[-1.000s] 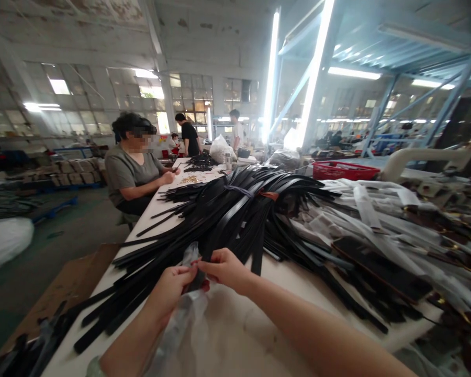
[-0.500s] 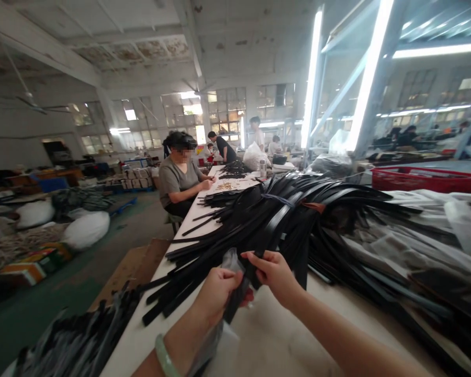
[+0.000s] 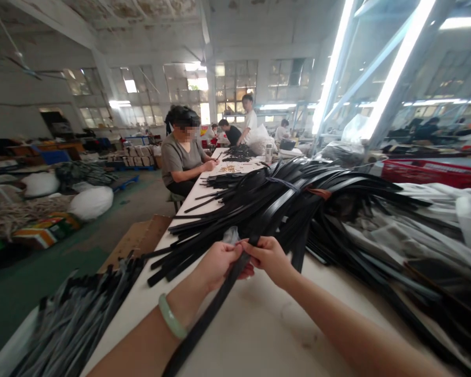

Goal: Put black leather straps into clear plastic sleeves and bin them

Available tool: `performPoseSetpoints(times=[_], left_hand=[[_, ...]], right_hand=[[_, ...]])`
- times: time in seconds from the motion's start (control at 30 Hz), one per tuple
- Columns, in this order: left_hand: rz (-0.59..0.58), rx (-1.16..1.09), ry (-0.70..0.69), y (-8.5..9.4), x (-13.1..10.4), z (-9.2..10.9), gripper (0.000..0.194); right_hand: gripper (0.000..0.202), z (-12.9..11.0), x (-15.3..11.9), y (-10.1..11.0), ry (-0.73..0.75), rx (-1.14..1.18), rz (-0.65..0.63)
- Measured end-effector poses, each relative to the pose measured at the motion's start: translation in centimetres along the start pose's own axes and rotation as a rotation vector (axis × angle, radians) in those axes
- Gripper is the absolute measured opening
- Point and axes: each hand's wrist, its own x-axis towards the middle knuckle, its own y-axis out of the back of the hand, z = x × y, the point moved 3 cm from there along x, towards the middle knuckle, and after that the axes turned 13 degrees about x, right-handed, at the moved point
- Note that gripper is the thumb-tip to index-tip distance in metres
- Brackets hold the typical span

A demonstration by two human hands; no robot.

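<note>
My left hand (image 3: 222, 263), with a pale green bangle on its wrist, is closed on a black strap (image 3: 215, 301) that runs down toward the lower edge of the view. Close beside it, my right hand (image 3: 270, 257) pinches the same strap farther up. The fingertips of both hands nearly meet. A bit of clear plastic (image 3: 231, 235) shows just behind my left hand. Beyond my hands a large bundle of black straps (image 3: 243, 209), tied with a bluish band, spreads over the white table (image 3: 259, 335).
Wrapped straps (image 3: 74, 319) are heaped at the lower left beside the table. A person in a grey top (image 3: 180, 157) sits at the table's left side. Clear plastic wrapping (image 3: 400, 230) and a red crate (image 3: 427, 173) are at the right. More people are farther back.
The strap's lower length now shows uncovered across my left forearm, where plastic hung before. My hands are closer together. In the background, a person in white stands beside the one bending over.
</note>
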Motion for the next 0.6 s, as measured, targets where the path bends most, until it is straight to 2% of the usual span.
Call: performPoseSetpoints(times=[0.17,0.33,0.4,0.5,0.6], left_hand=[[-0.03,-0.016,0.017,0.1,0.4,-0.3,0.032],[-0.084,0.026,0.069,-1.0,0.4,-0.8,0.033],[-0.078,0.006,0.057,-1.5,0.4,-0.8,0.031],[-0.042,-0.066,0.03,-1.5,0.5,-0.9,0.027],[-0.07,-0.071,0.037,-1.3,0.5,-1.2,0.029]], right_hand=[[0.045,-0.2,0.6,0.8,-0.006,-0.037,-0.027],[0.047,-1.8,1.4,3.6,0.06,0.119,0.224],[0.044,-1.1,1.1,3.2,0.046,0.109,0.218],[0.043,0.3,0.2,1.7,-0.057,0.012,0.125],[0.044,0.1,0.0,1.8,-0.063,-0.009,0.16]])
